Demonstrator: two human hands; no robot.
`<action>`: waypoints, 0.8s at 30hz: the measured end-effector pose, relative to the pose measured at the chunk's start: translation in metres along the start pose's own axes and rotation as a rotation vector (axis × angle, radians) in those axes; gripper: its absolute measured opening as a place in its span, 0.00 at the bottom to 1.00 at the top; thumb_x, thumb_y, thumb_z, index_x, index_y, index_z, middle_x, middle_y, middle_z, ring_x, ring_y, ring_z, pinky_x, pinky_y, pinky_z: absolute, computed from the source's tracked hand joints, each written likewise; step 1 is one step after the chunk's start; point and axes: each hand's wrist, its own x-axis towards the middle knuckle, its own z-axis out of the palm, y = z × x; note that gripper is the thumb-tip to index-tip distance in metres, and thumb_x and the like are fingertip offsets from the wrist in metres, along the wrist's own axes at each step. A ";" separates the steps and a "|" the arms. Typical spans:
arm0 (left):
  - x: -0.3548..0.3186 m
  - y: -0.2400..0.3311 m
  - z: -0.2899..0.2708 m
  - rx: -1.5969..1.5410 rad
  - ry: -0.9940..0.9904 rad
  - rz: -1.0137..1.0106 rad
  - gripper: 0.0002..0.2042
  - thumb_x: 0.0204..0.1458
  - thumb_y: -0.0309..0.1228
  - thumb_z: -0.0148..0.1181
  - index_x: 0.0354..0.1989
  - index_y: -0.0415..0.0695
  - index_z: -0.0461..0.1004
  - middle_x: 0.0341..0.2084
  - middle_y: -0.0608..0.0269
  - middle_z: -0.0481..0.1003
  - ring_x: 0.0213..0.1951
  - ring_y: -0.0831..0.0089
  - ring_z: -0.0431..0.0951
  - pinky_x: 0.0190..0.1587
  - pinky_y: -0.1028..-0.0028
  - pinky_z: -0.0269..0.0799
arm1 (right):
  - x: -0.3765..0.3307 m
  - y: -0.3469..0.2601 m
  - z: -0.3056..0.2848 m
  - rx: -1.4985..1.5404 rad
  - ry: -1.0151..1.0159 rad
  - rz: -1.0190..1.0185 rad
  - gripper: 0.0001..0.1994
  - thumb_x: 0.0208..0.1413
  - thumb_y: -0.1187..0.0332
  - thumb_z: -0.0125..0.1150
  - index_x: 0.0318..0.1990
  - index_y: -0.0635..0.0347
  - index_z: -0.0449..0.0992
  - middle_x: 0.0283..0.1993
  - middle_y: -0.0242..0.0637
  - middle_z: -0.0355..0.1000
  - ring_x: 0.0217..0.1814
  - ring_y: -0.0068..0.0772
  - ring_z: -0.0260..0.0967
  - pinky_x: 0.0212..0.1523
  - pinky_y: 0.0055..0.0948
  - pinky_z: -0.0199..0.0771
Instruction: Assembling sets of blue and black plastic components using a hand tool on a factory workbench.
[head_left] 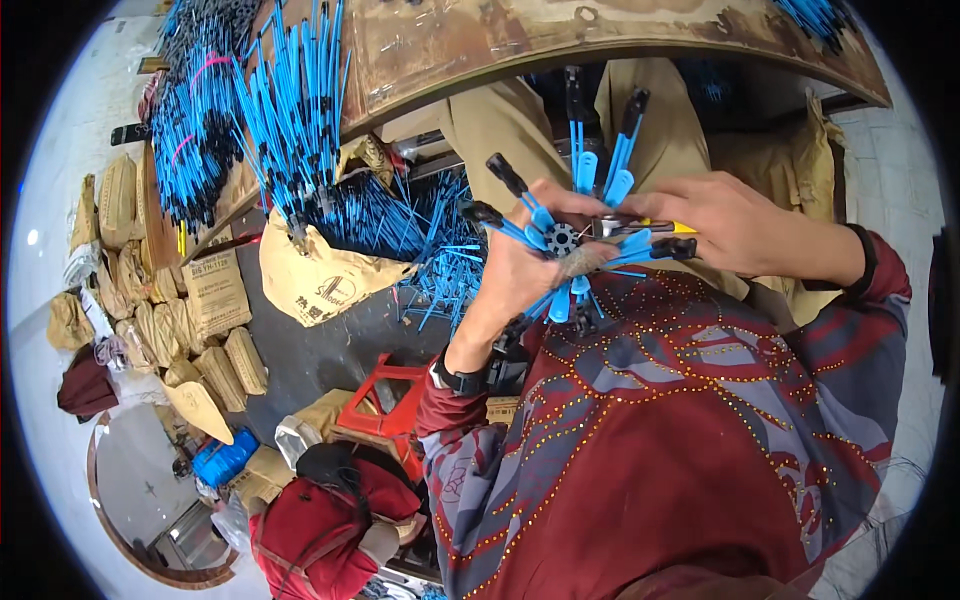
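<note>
My left hand is closed round a black round hub with holes in its face. Several flat blue arms with black ends fan out from the hub in all directions. It is held in front of my chest, over my lap. From the right, my right hand reaches in, closed on a small tool with a yellow and black handle. The tool's metal end is beside the hub, between the blue arms. Its exact kind is hard to make out, as my fingers cover part of it.
Beyond my lap curves a worn wooden tabletop. Bundles of thin blue rods stand at the left, above a loose rod pile and a torn paper sack. A red stool, paper-wrapped parcels and another person are lower left.
</note>
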 end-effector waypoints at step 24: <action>0.004 -0.003 -0.017 -0.142 -0.148 -0.086 0.24 0.36 0.25 0.75 0.45 0.40 0.76 0.35 0.64 0.76 0.37 0.76 0.75 0.40 0.75 0.71 | 0.016 -0.042 -0.008 0.164 -0.239 0.440 0.19 0.52 0.67 0.64 0.49 0.61 0.67 0.35 0.44 0.69 0.29 0.41 0.71 0.29 0.35 0.71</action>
